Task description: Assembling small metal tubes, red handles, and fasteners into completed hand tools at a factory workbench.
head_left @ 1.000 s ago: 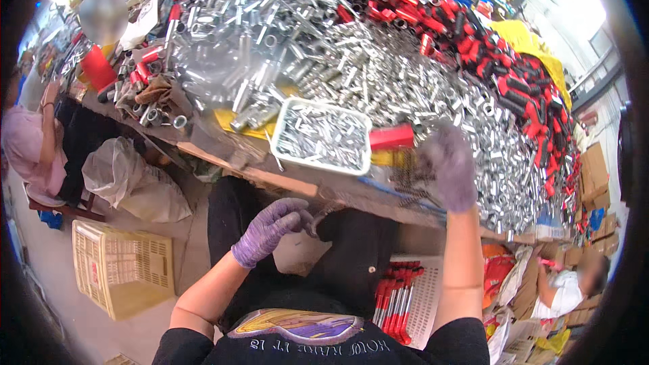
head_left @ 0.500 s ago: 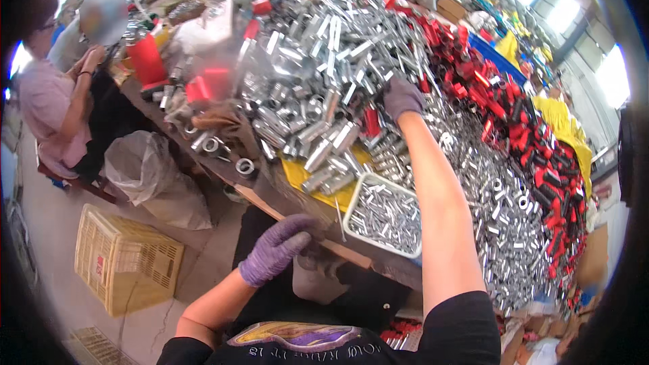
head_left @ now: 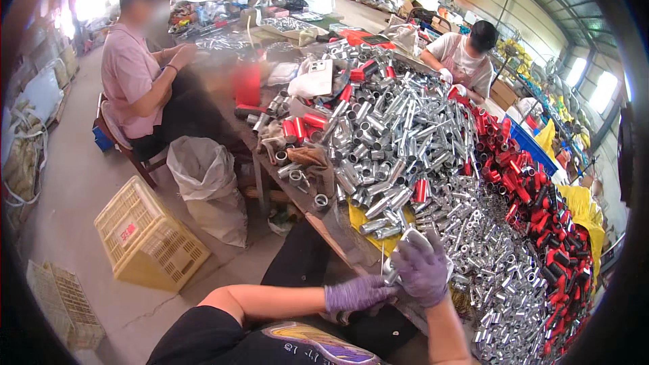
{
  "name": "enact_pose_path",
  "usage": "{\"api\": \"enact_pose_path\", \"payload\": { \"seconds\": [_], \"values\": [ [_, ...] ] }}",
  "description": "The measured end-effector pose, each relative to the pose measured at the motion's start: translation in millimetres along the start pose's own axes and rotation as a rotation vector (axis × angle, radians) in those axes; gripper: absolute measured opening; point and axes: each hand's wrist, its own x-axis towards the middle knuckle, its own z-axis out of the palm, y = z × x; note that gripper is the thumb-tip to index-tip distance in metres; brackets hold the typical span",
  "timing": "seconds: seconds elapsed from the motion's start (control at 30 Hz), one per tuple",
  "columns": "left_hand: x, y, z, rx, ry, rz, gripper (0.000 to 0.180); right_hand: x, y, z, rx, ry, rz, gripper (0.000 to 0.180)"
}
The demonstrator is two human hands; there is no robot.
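Hands meet at the near edge of the bench: the left hand in its purple glove and the right hand in its purple glove both close on a short shiny metal tube, fingers curled over it so that only a sliver of it shows. The small white mesh tray of metal parts sits right behind the knuckles, mostly hidden, so how full it is I cannot tell.

By my reckoning the work is nowhere near finished. A big heap of bare silver tubes covers the middle of the bench, a spread of shorter silver sleeves runs down the right side, and only the band of tubes with red grips along the far right looks fitted.

Containers now. The yellow slatted plastic crate stands on the concrete floor to the left and looks empty from here. A white woven sack slumps beside it, mouth open, contents not visible. A blue plastic bin peeks out beyond the red pile. Two other people work at the far ends.
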Motion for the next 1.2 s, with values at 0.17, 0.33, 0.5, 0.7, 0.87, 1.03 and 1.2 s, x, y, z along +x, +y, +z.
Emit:
{"api": "enact_pose_path", "payload": {
  "seconds": [0.17, 0.33, 0.5, 0.7, 0.87, 1.03, 1.2],
  "values": [
    [7.4, -50.3, 6.9, 0.612, 0.212, 0.249, 0.034, -28.4, -69.4, 5.8, 1.304, 0.687, 1.102, 0.039],
    [-31.1, 24.8, 13.4, 0.688, -0.110, -0.203, 0.043, -77.6, -89.5, 38.7, 1.306, 0.484, 1.226, 0.045],
    [-48.4, 27.5, -6.7, 0.860, 0.408, 0.635, 0.039, -58.6, -94.1, 18.7, 1.249, 0.483, 1.148, 0.034],
    [-42.6, 21.1, -8.7, 0.986, 0.234, 0.949, 0.028, -50.4, -112.4, 23.4, 1.019, 0.268, 0.848, 0.029],
    [-37.4, 28.5, -5.2, 0.772, 0.092, 0.799, 0.033, -67.8, -102.4, 23.5, 0.979, 0.223, 0.695, 0.024],
    [-14.4, 44.3, -1.3, 0.996, 0.051, 0.804, 0.032, -73.3, -115.3, 29.2, 1.352, 0.400, 1.159, 0.039],
    [50.8, 94.5, -16.0, 1.327, 0.339, 0.945, 0.040, -86.0, -106.8, 19.0, 1.517, 0.342, 1.309, 0.034]
  ]
}}
